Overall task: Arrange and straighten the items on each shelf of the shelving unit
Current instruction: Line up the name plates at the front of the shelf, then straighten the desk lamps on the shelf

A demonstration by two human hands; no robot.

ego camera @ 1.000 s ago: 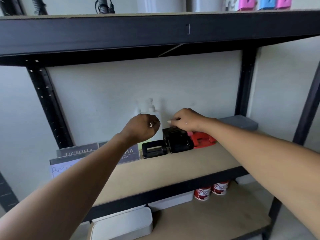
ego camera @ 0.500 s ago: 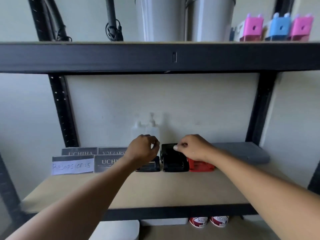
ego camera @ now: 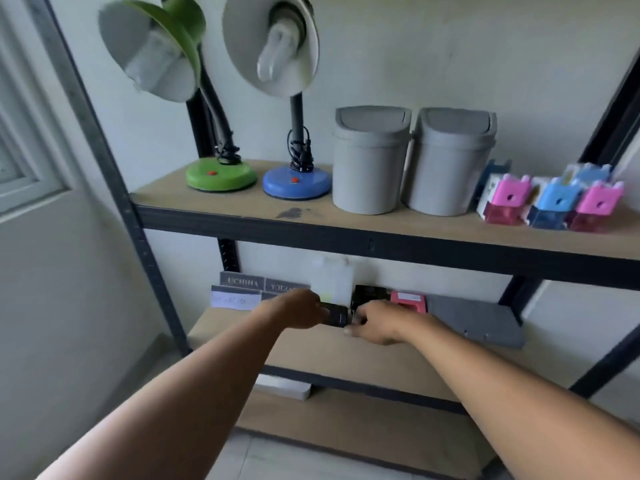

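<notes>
On the middle shelf [ego camera: 311, 351] a small black hole punch [ego camera: 336, 314] lies in front of two pale bottles [ego camera: 331, 282]. My left hand [ego camera: 304, 311] is closed on its left end. Right of it stands a larger black punch [ego camera: 370, 293], then a red punch [ego camera: 408, 301]. My right hand [ego camera: 379, 322] is curled around the front of the larger black punch, fingertips next to the small punch's right end. The lower parts of both punches are hidden by my hands.
Grey name plates [ego camera: 242, 282] and a white label [ego camera: 235, 301] lean at the back left; a flat grey box [ego camera: 474, 322] lies right. The upper shelf holds two desk lamps [ego camera: 221, 173], two grey bins [ego camera: 369, 161] and several pink and blue sharpeners [ego camera: 554, 202]. Black uprights frame the unit.
My view has risen and pulled back, so the upper shelf's items now show. Both hands stayed on the black punches and shifted slightly toward the shelf's front.
</notes>
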